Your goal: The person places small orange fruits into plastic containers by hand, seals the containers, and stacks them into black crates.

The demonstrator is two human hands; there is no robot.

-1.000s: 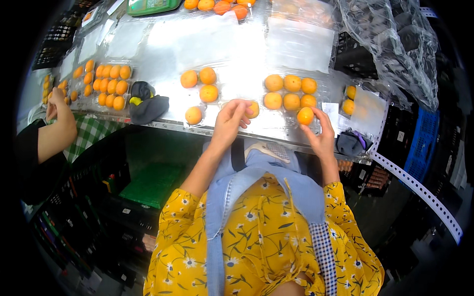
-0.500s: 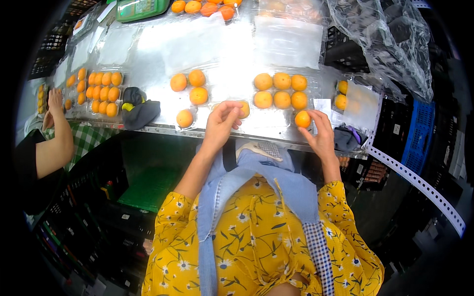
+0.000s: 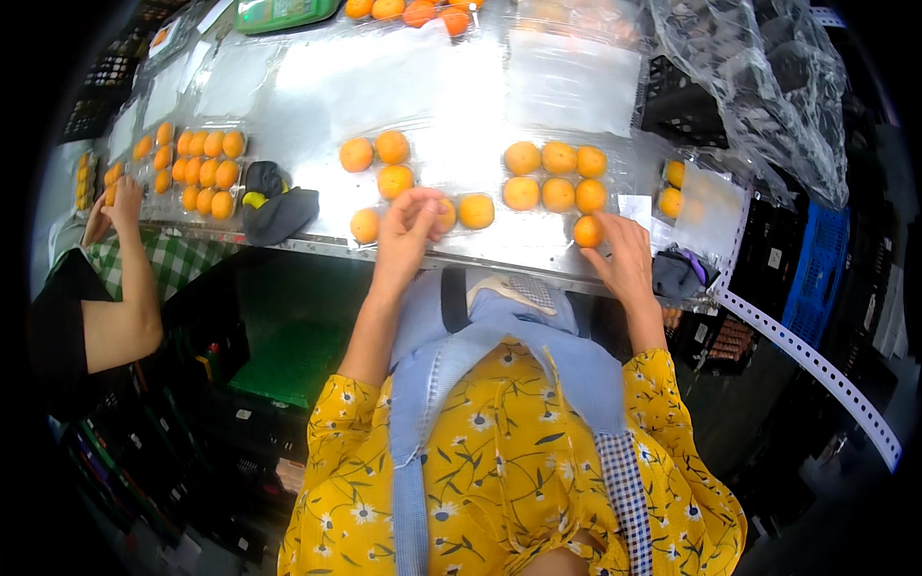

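Observation:
Round orange fruit that look like mandarins lie along the near edge of the metal table. My left hand (image 3: 407, 230) has its fingers curled at a mandarin (image 3: 445, 216), covering its left side. Just right of that one lies another mandarin (image 3: 476, 211). My right hand (image 3: 624, 252) grips a mandarin (image 3: 587, 231) between thumb and fingers, just below a clear plastic tray (image 3: 607, 182) with two rows of mandarins. Beyond my left hand, a clear tray with three mandarins (image 3: 393, 147) stands open. A single mandarin (image 3: 365, 226) sits left of my left hand.
Dark gloves (image 3: 279, 213) lie left of the trays, another dark glove (image 3: 680, 273) at the right corner. At the left a co-worker's hand (image 3: 123, 200) is at some fruit. A green scale-like device (image 3: 283, 12) stands at the back; clear plastic wrap (image 3: 759, 86) hangs at right.
My left hand has shifted left, uncovering the mandarin to its right. My right hand stays on its mandarin. The co-worker's hand has moved, and the view has shifted slightly.

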